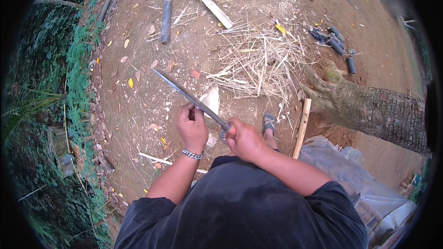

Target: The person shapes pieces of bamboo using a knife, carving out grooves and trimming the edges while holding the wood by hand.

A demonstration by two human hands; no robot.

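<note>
My right hand (245, 139) is wrapped round the handle of a long machete (184, 93). Its dark blade slants up and to the left, with a light strip along one edge. Against the blade's near side, my left hand (192, 129) has its fingers curled in a pinch. Whatever those fingertips hold, if anything, is too small to make out. A silver chain bracelet (192, 155) circles the left wrist. Partly behind the blade, a whitish piece (212, 97) lies low in front of me; its kind is unclear.
Thin split strips (260, 62) lie heaped ahead. A dark bamboo pole (167, 14) and a pale split length (210, 5) rest farther off. To the right are a leaning wooden stick (302, 127), a tree trunk (374, 108) and plastic sheeting (341, 170). Green netting (79, 60) borders the left.
</note>
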